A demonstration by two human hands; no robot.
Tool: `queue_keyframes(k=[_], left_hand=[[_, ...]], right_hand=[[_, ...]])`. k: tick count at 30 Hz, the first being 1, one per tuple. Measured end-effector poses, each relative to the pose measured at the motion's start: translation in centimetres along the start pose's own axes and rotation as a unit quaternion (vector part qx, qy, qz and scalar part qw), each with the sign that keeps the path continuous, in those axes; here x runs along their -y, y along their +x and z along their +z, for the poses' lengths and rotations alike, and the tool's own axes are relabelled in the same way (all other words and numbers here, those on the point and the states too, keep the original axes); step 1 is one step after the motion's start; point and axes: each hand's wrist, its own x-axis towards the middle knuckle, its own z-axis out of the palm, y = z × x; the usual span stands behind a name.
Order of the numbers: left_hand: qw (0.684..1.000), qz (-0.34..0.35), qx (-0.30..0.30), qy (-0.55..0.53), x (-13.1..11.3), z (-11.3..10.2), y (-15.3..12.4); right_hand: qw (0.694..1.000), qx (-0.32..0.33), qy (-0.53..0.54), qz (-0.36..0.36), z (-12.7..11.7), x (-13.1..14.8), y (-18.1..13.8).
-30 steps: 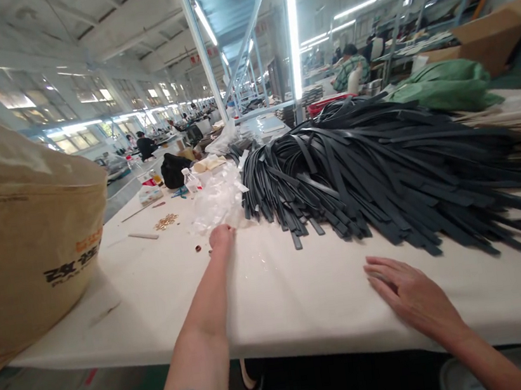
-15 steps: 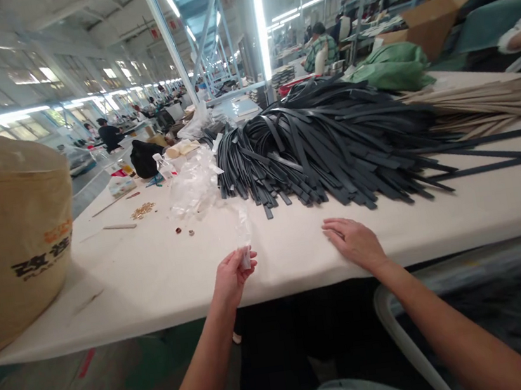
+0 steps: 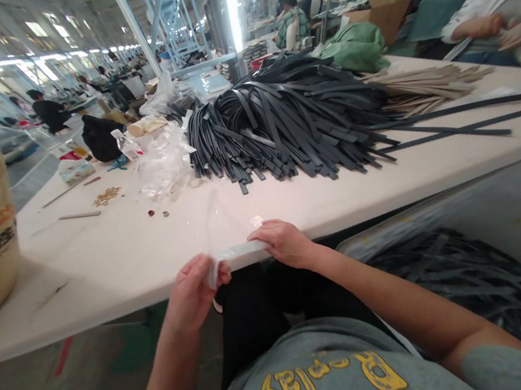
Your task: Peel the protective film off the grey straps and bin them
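Both hands pinch a clear plastic sleeve (image 3: 236,249) at the table edge (image 3: 112,304): left hand (image 3: 196,286) fingers clamp one end, right hand (image 3: 283,243) the other. Keeping it taut between fingertips should help.

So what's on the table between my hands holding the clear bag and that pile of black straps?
In the head view, mostly bare white table. The clear plastic bag, held by the left hand and right hand, stretches up toward the black straps; nothing else lies there.

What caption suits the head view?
Both hands, left hand and right hand, hold a clear plastic bag at the table edge.
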Motion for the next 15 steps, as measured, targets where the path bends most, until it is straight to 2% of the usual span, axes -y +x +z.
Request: queue_keyframes(k=[2, 3, 5, 6, 7, 9, 12, 15], left_hand=[[0.996, 0.040, -0.044, -0.061, -2.3, -1.1, 1.2], [0.993, 0.055, -0.063, -0.088, -3.3, -1.6, 2.1], [0.985, 0.074, -0.092, -0.129, -4.5, -2.7, 3.9], [0.982, 0.078, -0.103, -0.140, -4.5, -3.2, 4.6], [0.980, 0.077, -0.113, -0.142, -4.2, -3.6, 5.2], [0.983, 0.058, -0.130, -0.117, -2.3, -4.0, 5.4], [0.994, -0.015, -0.102, -0.024, 2.4, -3.1, 3.9], [0.996, -0.064, -0.015, 0.060, 6.5, -0.6, 1.9]], right_hand=[[0.989, 0.090, 0.114, 0.025, 0.6, 1.6, -0.5], [0.971, 0.144, 0.188, 0.033, 0.9, 2.4, -0.7], [0.908, 0.224, 0.351, 0.048, 1.3, 3.9, -0.9], [0.873, 0.237, 0.423, 0.059, 1.5, 4.3, -0.8], [0.841, 0.228, 0.485, 0.076, 1.5, 4.6, -0.6], [0.795, 0.167, 0.571, 0.115, 1.4, 4.6, 0.1], [0.768, 0.063, 0.621, 0.147, 0.8, 3.9, 1.4], [0.757, 0.032, 0.633, 0.156, 0.8, 3.6, 2.6]])
